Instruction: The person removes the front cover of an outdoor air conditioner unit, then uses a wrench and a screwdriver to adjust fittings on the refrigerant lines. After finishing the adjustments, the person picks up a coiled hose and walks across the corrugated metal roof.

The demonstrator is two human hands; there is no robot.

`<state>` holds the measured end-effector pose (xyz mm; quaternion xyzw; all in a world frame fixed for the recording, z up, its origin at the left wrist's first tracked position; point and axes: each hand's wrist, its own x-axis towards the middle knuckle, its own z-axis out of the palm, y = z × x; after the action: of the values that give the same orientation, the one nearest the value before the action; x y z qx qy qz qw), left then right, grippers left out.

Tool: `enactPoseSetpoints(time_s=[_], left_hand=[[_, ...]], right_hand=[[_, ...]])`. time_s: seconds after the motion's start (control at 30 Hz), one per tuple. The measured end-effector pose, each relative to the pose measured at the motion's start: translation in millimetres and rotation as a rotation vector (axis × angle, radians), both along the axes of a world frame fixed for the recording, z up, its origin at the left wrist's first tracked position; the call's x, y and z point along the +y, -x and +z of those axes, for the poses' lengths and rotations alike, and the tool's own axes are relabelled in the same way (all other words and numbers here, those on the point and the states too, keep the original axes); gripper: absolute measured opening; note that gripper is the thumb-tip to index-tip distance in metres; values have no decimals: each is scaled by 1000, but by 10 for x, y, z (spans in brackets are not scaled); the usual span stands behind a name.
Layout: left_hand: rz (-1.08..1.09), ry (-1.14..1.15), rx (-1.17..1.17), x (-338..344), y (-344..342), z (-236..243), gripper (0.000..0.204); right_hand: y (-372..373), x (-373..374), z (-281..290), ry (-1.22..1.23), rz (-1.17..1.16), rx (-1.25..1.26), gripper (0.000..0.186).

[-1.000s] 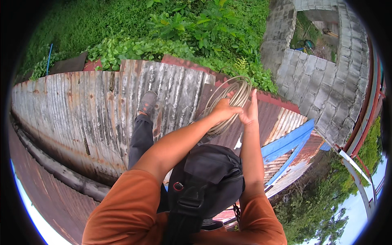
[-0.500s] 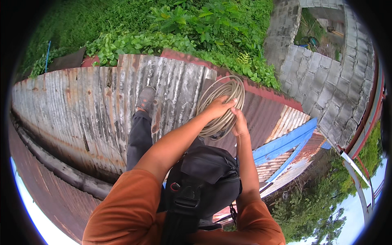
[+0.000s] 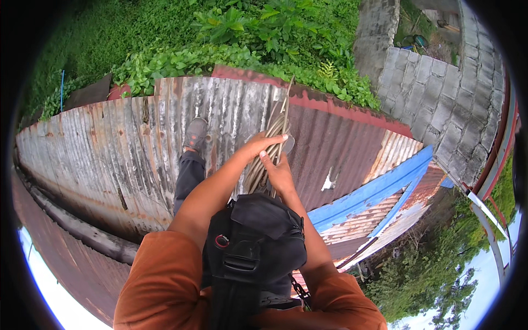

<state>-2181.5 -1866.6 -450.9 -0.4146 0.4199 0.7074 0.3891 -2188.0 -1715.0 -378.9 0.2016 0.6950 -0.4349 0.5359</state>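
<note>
A coil of beige cable [image 3: 279, 122] is seen nearly edge-on in front of me, its loops bunched close together. My left hand [image 3: 260, 145] wraps round the middle of the coil, with its thumb lying across the loops. Just below it, my right hand [image 3: 279, 175] grips the coil's right side, thumb up and close to the left hand. The fingers of both hands are partly hidden behind the loops. Below the hands the lower loops run down to the black bag [image 3: 256, 236] on my chest.
Under me lies a rusty corrugated metal roof [image 3: 137, 148]; my grey shoe [image 3: 196, 133] stands on it. A blue metal strip [image 3: 374, 190] crosses it at right. Green plants [image 3: 242, 60] border the far edge, and a grey block wall [image 3: 434, 93] rises at far right.
The coil has turned from an open oval to nearly edge-on. Both hands have moved left with it, still holding it.
</note>
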Motion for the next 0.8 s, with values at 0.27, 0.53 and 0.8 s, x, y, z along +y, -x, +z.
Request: enactPoseSetpoints(time_s=[0.27, 0.53, 0.8], left_hand=[[-211, 225, 122, -234, -228, 67, 66], [182, -244, 88, -835, -566, 160, 64], [646, -549, 352, -1412, -1126, 732, 82]], right_hand=[[-411, -106, 155, 291, 177, 97, 103], [102, 671, -96, -285, -164, 427, 51], [522, 414, -503, 220, -191, -15, 65]])
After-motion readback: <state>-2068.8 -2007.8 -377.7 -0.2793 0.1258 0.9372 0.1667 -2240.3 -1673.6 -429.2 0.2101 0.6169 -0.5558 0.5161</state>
